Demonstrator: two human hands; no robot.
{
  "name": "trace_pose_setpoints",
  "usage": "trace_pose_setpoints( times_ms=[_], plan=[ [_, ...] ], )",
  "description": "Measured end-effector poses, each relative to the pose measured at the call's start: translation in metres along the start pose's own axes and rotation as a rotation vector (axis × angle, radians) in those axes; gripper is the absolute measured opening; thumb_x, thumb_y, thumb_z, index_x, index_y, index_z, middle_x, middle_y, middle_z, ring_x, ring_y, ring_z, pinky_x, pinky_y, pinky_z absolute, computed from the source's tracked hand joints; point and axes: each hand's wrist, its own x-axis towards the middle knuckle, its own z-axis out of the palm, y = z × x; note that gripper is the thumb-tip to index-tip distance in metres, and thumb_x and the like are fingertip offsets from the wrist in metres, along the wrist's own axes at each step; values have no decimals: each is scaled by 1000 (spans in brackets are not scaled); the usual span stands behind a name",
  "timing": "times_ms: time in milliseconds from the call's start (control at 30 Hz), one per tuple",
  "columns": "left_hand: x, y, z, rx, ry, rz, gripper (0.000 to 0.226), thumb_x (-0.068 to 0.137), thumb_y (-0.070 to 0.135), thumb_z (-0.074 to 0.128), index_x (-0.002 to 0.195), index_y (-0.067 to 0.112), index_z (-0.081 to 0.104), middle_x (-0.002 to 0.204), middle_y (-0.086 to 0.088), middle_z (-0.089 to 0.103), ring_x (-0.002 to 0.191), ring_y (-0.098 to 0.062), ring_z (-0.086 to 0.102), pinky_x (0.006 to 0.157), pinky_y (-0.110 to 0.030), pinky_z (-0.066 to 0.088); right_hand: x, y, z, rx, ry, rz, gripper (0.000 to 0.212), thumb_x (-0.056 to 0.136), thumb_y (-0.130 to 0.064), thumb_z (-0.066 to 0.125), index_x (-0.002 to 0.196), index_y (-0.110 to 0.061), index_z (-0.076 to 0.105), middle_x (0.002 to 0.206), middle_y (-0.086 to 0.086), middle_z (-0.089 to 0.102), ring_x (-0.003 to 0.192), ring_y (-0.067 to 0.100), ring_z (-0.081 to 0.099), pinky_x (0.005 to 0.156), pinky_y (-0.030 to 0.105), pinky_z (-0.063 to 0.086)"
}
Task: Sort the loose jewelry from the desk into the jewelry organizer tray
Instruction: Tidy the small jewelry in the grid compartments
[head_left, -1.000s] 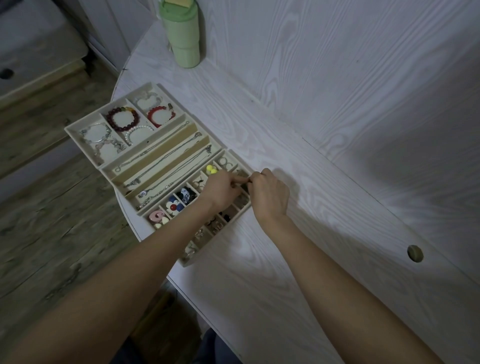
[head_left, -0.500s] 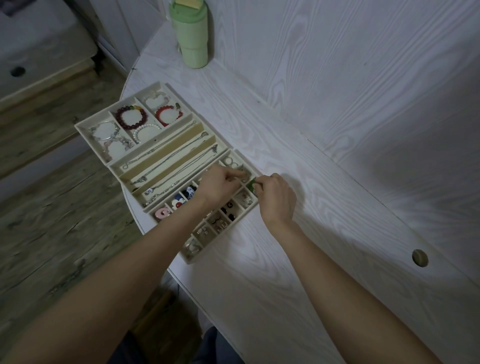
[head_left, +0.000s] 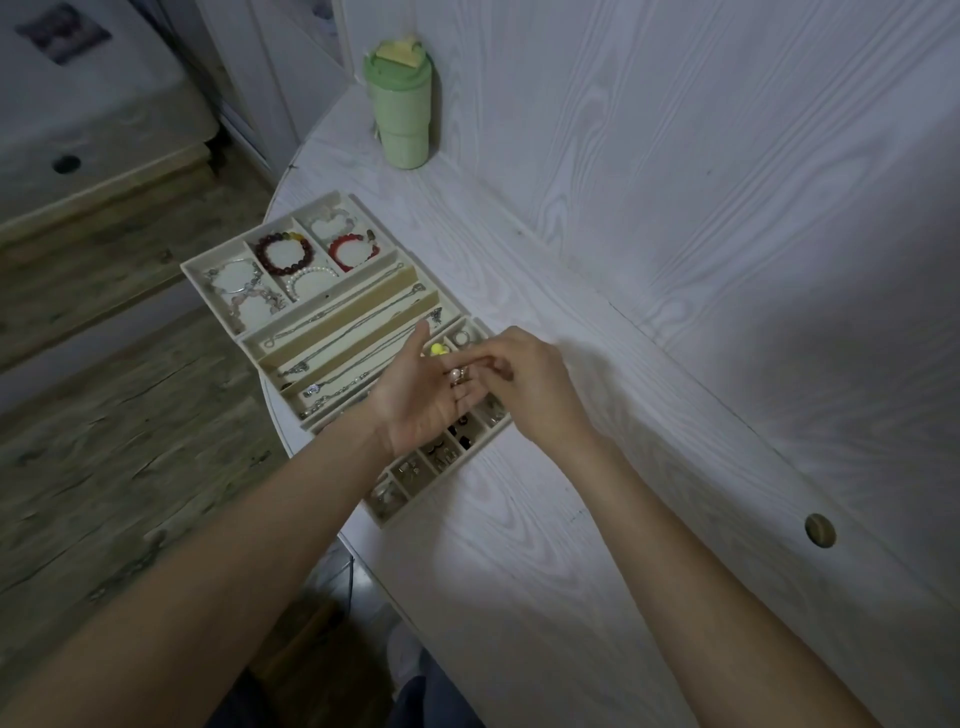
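Observation:
The beige jewelry organizer tray (head_left: 218, 253) lies at the desk's left edge. It holds bead bracelets (head_left: 283, 254) at the far end, chain necklaces (head_left: 353, 322) in long slots, and small earrings and rings (head_left: 441, 452) in the near compartments. A yellow piece (head_left: 436, 349) shows just beyond my fingers. My left hand (head_left: 421, 400) hovers palm up over the small compartments, fingers straight, with a small pearl earring (head_left: 457, 374) lying on them. My right hand (head_left: 524, 376) meets it from the right, and its fingertips pinch at that earring. Both hands hide several compartments.
A green lidded cup (head_left: 400, 109) stands at the back against the wall panel. The white wood-grain desk (head_left: 545, 545) has a round cable hole (head_left: 820, 530) at the right. Its curved edge drops to the wooden floor (head_left: 130, 441) on the left.
My left hand has turned palm up and lifted off the compartments with the pearl earring on its fingers. My right hand has moved onto those fingers. The view has shifted.

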Motion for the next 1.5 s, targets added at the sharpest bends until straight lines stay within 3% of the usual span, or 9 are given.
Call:
trace_pose_setpoints(
  times_ms=[100,200,400,567,767,933,1133,1300,1500],
  plan=[
    [-7,3,6,17,-61,-14,80,94,64,14,118,0,56,91,-12,62,72,-13,65,74,-23,56,-2,-8,2,-24,-40,-6,24,84,-9,67,105,-20,72,93,0,57,86,12,56,79,30,50],
    [-11,3,10,102,-81,-15,82,93,65,10,111,2,60,88,-7,65,77,-12,63,86,-24,50,-3,-14,3,-57,-24,8,17,84,-8,67,98,-16,72,93,-1,56,87,13,57,80,35,51],
    [-13,1,8,144,-53,-14,83,92,66,12,109,2,62,86,-7,66,77,-12,63,93,-26,44,-3,-15,2,-19,-70,36,13,83,-8,67,93,-15,71,92,1,56,81,10,55,67,8,38],
    [-16,0,7,166,-51,-22,83,91,67,12,107,2,61,87,-9,68,82,-15,67,97,-29,43,-6,-13,-3,12,-95,40,9,83,-10,69,90,-15,72,78,-7,58,67,0,55,62,4,41],
    [-20,3,5,176,8,-7,52,100,42,32,107,2,63,98,-11,69,90,-18,66,90,-26,51,-11,-8,-9,357,26,187,11,84,-5,67,86,-14,73,76,-7,66,74,4,63,68,16,52],
    [-25,4,0,381,151,29,28,100,12,37,111,2,62,113,-14,67,103,-18,64,83,-23,49,-14,-4,-9,868,48,367,12,87,5,60,96,4,67,94,16,66,82,16,67,75,19,56],
    [-37,4,-12,406,201,115,28,98,2,37,106,-1,63,86,-6,71,70,-8,64,62,-14,50,-23,-3,-6,1083,-44,437,16,87,10,55,95,1,65,93,12,68,80,11,70,76,17,55],
    [-39,1,-13,551,123,109,19,95,11,51,102,4,67,79,0,68,62,-3,55,61,-14,44,-28,-5,-4,1030,-100,442,16,85,7,61,98,-2,65,92,11,69,80,12,69,72,17,53],
    [-38,4,-14,585,211,182,11,89,5,59,91,4,70,66,2,68,51,-1,53,49,-11,43,-19,-8,-3,721,-4,390,15,79,5,69,92,-4,69,83,7,70,71,7,67,67,15,51]
  ],
)
